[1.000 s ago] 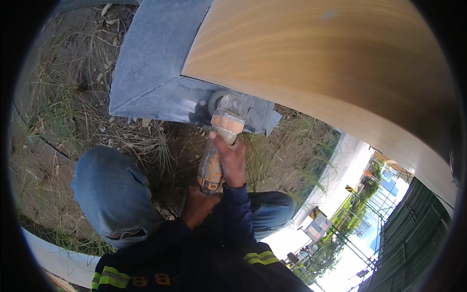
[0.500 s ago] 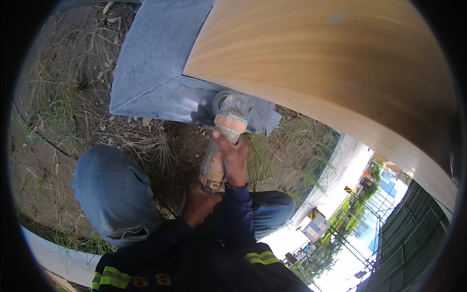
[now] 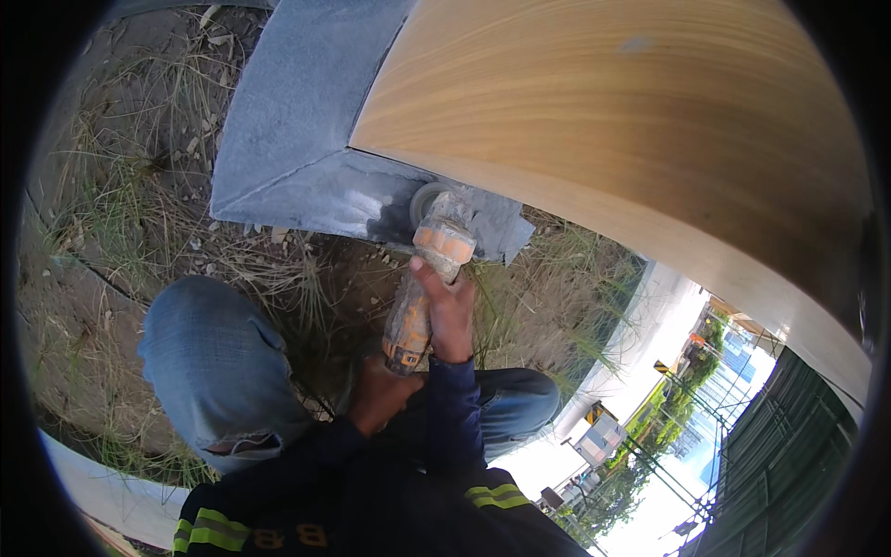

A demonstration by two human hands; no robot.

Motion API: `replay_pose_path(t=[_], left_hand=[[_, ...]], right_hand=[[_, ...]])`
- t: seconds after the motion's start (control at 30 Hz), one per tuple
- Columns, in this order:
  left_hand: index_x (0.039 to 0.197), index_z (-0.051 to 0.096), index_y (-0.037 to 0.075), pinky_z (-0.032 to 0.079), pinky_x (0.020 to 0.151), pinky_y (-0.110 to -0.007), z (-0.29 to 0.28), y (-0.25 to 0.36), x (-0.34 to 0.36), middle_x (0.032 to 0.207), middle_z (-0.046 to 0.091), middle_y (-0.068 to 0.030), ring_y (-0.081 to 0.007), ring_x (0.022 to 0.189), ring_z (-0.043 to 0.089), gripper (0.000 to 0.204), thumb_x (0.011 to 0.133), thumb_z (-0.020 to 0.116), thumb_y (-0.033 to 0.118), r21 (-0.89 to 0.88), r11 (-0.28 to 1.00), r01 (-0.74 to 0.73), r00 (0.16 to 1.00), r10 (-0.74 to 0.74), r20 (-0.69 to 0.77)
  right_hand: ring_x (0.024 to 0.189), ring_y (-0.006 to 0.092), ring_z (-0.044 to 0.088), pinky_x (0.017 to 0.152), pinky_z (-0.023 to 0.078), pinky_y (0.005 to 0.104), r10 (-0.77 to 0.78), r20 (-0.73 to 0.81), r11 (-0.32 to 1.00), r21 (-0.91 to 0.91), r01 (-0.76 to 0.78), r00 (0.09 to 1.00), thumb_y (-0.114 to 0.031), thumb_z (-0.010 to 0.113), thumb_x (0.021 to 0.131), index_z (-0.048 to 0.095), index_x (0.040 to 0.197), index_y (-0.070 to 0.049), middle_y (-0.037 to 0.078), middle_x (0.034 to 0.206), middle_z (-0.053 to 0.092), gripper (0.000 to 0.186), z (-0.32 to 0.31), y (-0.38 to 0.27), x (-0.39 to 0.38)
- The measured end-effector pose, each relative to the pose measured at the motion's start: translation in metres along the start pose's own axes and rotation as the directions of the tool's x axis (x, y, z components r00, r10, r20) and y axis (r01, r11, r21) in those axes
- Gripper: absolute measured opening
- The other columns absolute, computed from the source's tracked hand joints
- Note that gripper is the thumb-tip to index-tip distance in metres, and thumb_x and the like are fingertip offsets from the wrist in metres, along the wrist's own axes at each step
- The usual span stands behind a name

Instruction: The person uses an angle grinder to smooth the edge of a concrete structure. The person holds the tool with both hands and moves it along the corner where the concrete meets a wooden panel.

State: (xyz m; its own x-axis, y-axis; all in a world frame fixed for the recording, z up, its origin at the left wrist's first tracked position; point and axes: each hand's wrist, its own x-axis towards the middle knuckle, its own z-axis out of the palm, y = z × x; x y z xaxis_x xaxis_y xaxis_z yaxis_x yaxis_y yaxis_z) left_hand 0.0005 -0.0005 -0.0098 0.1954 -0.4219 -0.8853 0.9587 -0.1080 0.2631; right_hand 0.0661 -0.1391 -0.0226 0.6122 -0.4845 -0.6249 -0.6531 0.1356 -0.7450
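Grey slab (image 3: 278,139) under disc work, apparently; next move calls for steady pressure.
Left hand (image 3: 379,395): at rear of power tool (image 3: 406,320), fingers hidden, grip cannot be told. Tool itself: cylindrical, dust-caked, orange-grey, ahead of that hand. Round disc (image 3: 421,199): beyond, against smooth, mottled slab. Right hand (image 3: 451,320): wrapped round tool's body. Wood-grained panel (image 3: 603,111): smooth, ahead of right hand.

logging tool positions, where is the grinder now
In the head view, the grinder is just left of centre, with the left hand at its rear, the right hand gripping its body, its disc over the grey slab.
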Motion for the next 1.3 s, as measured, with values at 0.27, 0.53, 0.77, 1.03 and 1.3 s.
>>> replay_pose_path(t=[0.27,0.53,0.77,1.03,1.3], left_hand=[[0.103,0.065,-0.003,0.046,0.044,-0.031,-0.001,-0.005,0.003,0.072,0.066,-0.0062,-0.0141,0.050,0.060,0.034,0.077,0.082,0.012,-0.023,0.999,-0.037,0.999,0.037,-0.018],[0.107,0.064,-0.005,0.046,0.044,-0.030,0.001,-0.012,0.008,0.074,0.067,-0.0071,-0.0139,0.049,0.059,0.040,0.077,0.083,0.012,-0.007,1.000,-0.029,0.999,0.028,-0.027],[0.106,0.064,-0.006,0.045,0.043,-0.030,-0.004,-0.008,0.012,0.073,0.067,-0.0075,-0.0136,0.048,0.059,0.040,0.077,0.084,0.012,0.030,1.000,-0.003,1.000,0.003,0.015],[0.105,0.065,-0.005,0.045,0.043,-0.030,-0.003,-0.012,0.011,0.074,0.067,-0.0072,-0.0137,0.049,0.059,0.037,0.077,0.083,0.012,-0.013,0.999,-0.039,0.999,0.039,-0.003],[0.105,0.065,-0.006,0.046,0.043,-0.030,0.003,-0.009,0.008,0.074,0.067,-0.0073,-0.0140,0.050,0.060,0.038,0.076,0.083,0.011,-0.002,1.000,-0.009,0.999,0.009,-0.032]], right_hand=[[0.098,0.0153,0.063,0.089,0.051,0.0334,0.056,0.035,0.998,-0.040,-0.055,0.998,-0.026,0.079,0.093,0.068,0.128,0.001,0.006,0.112,0.071,0.046,-0.001,-0.003,0.002],[0.100,0.0154,0.063,0.089,0.050,0.0334,-0.004,0.015,0.999,-0.048,0.004,1.000,-0.026,0.078,0.093,0.067,0.130,0.001,0.005,0.114,0.070,0.047,-0.001,0.000,0.001],[0.102,0.0157,0.063,0.091,0.050,0.0335,-0.016,-0.021,1.000,-0.007,0.015,1.000,-0.027,0.080,0.092,0.067,0.130,0.001,0.005,0.116,0.070,0.049,-0.003,0.008,0.004],[0.102,0.0161,0.063,0.092,0.049,0.0340,0.015,0.016,1.000,-0.024,-0.015,1.000,-0.026,0.080,0.092,0.067,0.130,0.002,0.006,0.115,0.070,0.049,0.001,-0.005,0.000],[0.101,0.0163,0.062,0.091,0.050,0.0340,0.014,-0.003,0.998,-0.064,-0.014,1.000,-0.027,0.078,0.092,0.067,0.129,0.002,0.006,0.114,0.070,0.048,-0.004,0.002,0.000]])
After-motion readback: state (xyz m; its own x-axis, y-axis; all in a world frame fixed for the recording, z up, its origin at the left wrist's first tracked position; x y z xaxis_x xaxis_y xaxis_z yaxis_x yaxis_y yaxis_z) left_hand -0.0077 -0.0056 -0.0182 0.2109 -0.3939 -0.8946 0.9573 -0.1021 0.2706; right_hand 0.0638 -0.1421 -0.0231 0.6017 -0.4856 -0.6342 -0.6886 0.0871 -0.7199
